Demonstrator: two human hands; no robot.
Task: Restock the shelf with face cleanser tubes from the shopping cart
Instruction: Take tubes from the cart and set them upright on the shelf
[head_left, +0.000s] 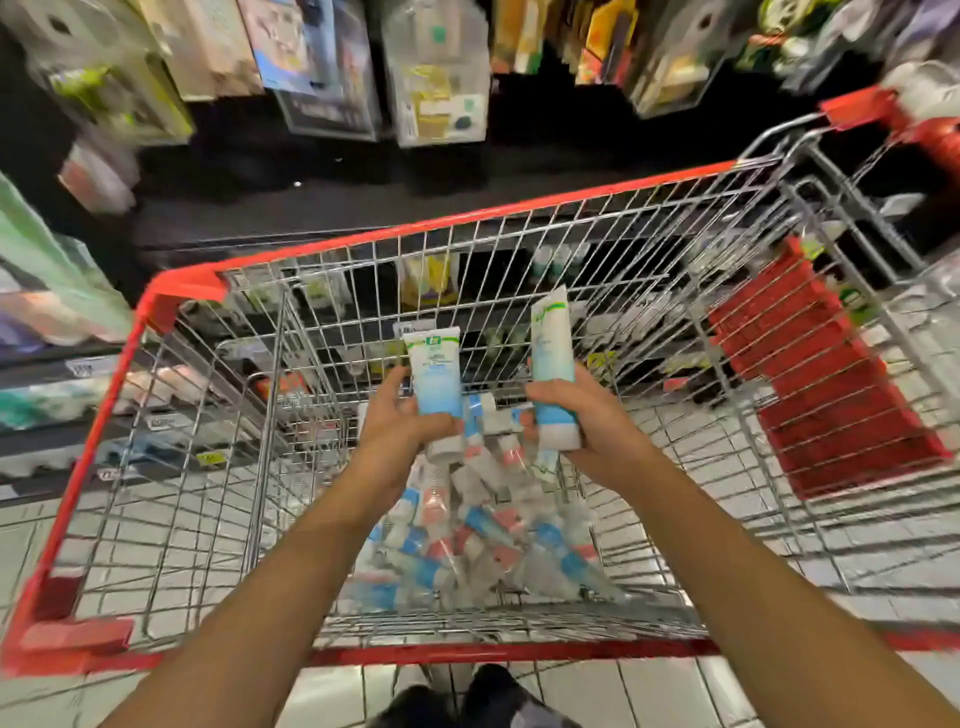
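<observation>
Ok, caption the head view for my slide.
Both hands, left and right, lift blue-white cleanser tubes from a red-rimmed wire cart.

A: What can't you read?
B: The shelf goods (332, 67) up top are smeared by motion blur, labels illegible. The tube pile (467, 530) in the cart (415, 228) blurs together, uncountable.
A: And the hands?
B: Both forearms run off the bottom edge; print on the held tubes (435, 371) is too small.

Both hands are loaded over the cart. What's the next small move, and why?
Probably lift both hands clear of the cart and turn toward the shelf. The left hand already grips one tube and the right hand another tube, caps down, above the pile of tubes, so neither hand is free for more.
</observation>
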